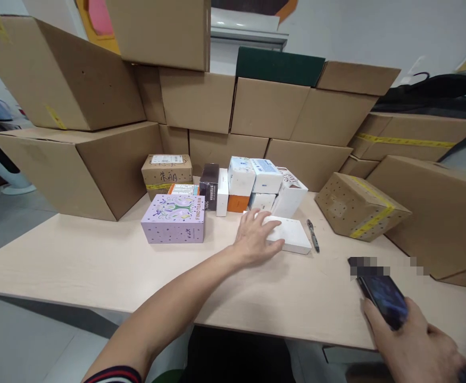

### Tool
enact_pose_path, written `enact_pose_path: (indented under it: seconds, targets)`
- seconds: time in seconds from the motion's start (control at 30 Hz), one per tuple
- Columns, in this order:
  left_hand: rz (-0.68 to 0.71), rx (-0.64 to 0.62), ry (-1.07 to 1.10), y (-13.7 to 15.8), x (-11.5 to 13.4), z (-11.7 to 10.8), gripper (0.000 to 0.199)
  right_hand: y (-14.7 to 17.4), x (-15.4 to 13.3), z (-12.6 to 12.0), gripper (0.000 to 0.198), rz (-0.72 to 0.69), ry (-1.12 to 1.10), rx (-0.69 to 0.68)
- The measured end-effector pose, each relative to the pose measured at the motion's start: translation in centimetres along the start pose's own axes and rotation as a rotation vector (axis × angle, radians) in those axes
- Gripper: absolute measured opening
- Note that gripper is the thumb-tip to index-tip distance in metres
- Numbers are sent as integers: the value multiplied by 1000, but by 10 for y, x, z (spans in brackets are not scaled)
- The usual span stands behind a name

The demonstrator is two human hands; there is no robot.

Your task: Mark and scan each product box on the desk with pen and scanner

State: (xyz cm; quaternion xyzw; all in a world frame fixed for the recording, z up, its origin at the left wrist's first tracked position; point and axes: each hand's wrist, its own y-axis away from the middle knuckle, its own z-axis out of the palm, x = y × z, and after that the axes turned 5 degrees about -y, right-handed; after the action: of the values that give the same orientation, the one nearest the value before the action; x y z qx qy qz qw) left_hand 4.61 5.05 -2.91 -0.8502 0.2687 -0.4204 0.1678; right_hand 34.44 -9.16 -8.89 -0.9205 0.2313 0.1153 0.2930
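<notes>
Leftward, the white box (292, 234) is overlapped by the splay-fingered left hand (256, 239); a phone (388, 298) is clasped by the right hand (420, 338).

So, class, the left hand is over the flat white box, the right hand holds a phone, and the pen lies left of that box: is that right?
Not left: the head view shows the pen right of the flat white box. The left hand is over it and the right hand holds a phone.
</notes>
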Motion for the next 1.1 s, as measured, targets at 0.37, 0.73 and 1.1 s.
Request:
enact_pose_path:
  seconds: [0.37, 0.73, 1.1]
  targets:
    - [-126, -451, -230, -18, -48, -26, 83, -14, -72, 4, 67, -490, -148, -37]
    - [-303, -279, 563, -36, -44, -49, 58, -68, -90, -4, 40, -655, -343, -95]
    - [-311, -214, 285, -4, -36, 14, 40, -174, -116, 6, 52, -85, -67, -73]
